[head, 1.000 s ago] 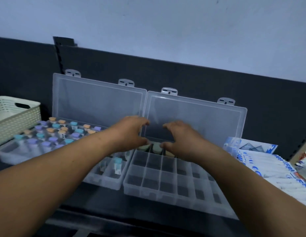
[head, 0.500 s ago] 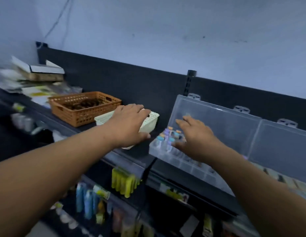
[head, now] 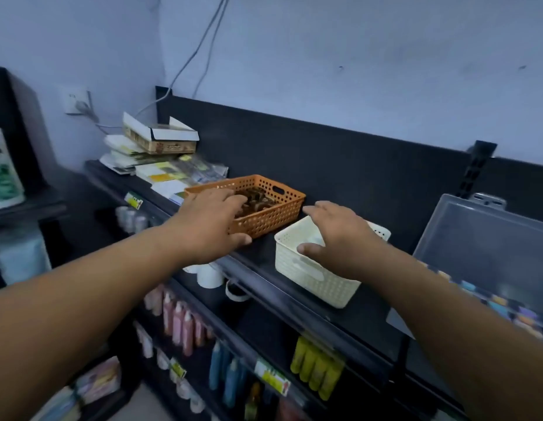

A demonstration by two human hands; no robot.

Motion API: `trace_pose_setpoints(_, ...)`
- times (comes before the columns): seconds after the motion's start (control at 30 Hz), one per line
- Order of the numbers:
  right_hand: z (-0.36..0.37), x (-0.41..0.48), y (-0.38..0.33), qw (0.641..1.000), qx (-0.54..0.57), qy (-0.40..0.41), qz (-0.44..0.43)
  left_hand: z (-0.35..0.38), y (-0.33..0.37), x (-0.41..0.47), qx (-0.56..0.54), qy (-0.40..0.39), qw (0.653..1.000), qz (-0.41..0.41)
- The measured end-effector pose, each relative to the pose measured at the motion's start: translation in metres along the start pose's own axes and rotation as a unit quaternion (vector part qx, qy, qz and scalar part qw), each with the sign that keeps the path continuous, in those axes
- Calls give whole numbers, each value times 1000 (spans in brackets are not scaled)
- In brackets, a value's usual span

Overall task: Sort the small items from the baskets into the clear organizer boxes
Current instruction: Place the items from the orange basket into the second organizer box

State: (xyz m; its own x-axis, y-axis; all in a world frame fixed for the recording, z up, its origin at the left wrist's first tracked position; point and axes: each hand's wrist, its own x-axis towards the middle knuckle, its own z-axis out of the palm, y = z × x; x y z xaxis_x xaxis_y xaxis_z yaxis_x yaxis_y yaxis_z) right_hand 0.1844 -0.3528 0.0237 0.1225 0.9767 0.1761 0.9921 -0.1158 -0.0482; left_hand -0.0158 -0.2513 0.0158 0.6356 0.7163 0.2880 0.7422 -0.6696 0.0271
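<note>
My left hand (head: pixel 209 220) reaches into the orange basket (head: pixel 273 221), fingers loosely spread above its brown items (head: pixel 258 198), thumb outside; my right hand (head: pixel 340 238) hovers splayed over the cream basket (head: pixel 312 282); best pinch few pieces, then carry them to the organizer box (head: pixel 482 244) at right.

- An open cardboard box (head: pixel 160 138) sits on flat packets (head: pixel 173 173) at the shelf's (head: pixel 261 256) far end.
- A wall socket (head: pixel 77 103) holds a plug.
- Pink bottles (head: pixel 179 317), blue bottles (head: pixel 224 372) and yellow bottles (head: pixel 317 366) fill the lower rows.
</note>
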Motion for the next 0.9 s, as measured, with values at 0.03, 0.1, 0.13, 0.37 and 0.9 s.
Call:
trace_pose_setpoints(0.03, 1, 13, 0, 1000, -1, -2, -1, 3, -8, 7, -3, -2, 1000, -5)
trace_pose_setpoints(0.1, 5, 43, 2, 1000, 4, -5, -1, 7, -24, 24, -4, 6, 1000, -10)
trace_pose_setpoints(0.13, 7, 57, 3, 1000, 10, -6, -2, 9, -30, 31, -5, 10, 1000, -12)
trace_pose_setpoints(0.37, 25, 159, 9, 999, 44, -16, -5, 26, -78, 102, -34, 4, 999, -18)
trace_pose_setpoints(0.9, 76, 282, 7, 991, 6, -92, 96, 118, -139, 267, -57, -186, 972, 134)
